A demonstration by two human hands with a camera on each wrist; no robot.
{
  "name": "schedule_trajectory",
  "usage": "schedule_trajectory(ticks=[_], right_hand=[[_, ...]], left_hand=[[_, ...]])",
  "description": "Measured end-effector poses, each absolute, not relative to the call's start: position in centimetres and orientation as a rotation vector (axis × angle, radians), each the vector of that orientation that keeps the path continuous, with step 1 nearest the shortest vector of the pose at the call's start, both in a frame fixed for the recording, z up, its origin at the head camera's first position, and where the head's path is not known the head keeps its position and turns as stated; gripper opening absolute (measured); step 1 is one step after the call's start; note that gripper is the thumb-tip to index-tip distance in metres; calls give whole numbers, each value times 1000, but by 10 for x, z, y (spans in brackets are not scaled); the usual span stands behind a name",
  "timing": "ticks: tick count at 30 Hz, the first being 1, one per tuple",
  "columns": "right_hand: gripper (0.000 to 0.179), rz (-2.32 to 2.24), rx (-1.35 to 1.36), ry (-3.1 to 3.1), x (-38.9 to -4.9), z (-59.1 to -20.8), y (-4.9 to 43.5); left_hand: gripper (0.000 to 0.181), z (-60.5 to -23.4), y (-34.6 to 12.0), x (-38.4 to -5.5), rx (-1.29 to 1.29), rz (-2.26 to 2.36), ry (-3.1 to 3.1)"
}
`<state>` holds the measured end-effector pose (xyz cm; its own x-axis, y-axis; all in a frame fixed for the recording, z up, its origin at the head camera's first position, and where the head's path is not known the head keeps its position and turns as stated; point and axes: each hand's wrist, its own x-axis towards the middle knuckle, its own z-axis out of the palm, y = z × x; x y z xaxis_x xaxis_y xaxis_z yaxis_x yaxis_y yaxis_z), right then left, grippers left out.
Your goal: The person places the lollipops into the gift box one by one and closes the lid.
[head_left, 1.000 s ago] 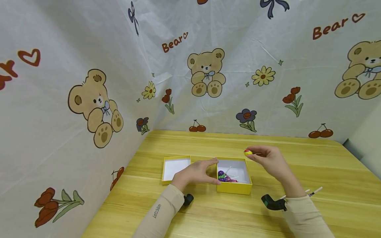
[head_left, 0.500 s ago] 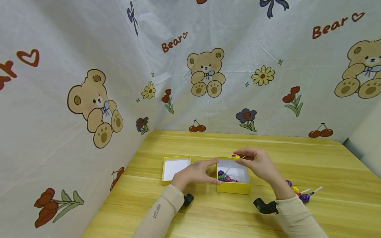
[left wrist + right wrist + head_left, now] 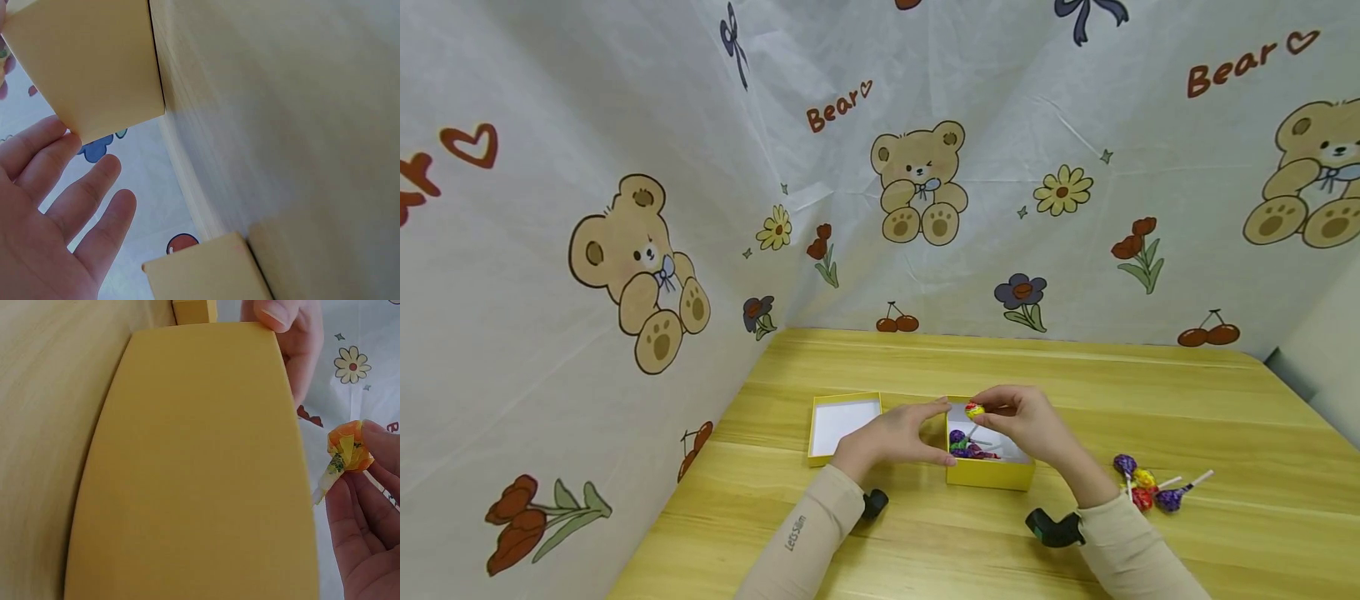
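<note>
Between thumb and fingertips, my right hand (image 3: 1028,423) pinches a lollipop (image 3: 974,411) in a yellow and red wrapper. It is over the inside of a yellow box (image 3: 990,476) lined in white; the right wrist view has the wrapped head (image 3: 347,447) and its stick angled downward. My left hand (image 3: 897,435) holds the box across its left side, thumb at the near corner and fingertips at the far one. In the left wrist view, two fingertips touch the box corner while the other fingers (image 3: 103,234) stretch free. Several purple and green lollipops (image 3: 967,447) lie in the box's left part.
Left of the box lies its shallow yellow lid (image 3: 846,423), white inside up. More lollipops, purple, yellow and red (image 3: 1142,498), lie in a pile on the wooden table (image 3: 1247,433) to the right. A printed bear cloth (image 3: 820,183) hangs behind and along the left.
My right hand has carried the yellow and red lollipop leftward and lower, from right of the box to over it, uncovering the pile on the right. The left hand stays put.
</note>
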<state>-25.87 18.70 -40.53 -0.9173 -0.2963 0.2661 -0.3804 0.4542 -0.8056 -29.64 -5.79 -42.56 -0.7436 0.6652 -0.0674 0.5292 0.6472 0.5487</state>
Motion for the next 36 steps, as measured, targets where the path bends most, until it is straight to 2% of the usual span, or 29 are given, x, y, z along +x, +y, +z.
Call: schedule_trajectory(ticks=[25, 36], right_hand=[[15, 1267, 556, -2711, -264, -428, 173], [12, 1212, 615, -2714, -264, -428, 172]], left_hand=[[92, -423, -58, -293, 967, 768, 2597], [91, -425, -58, -295, 976, 762, 2597]])
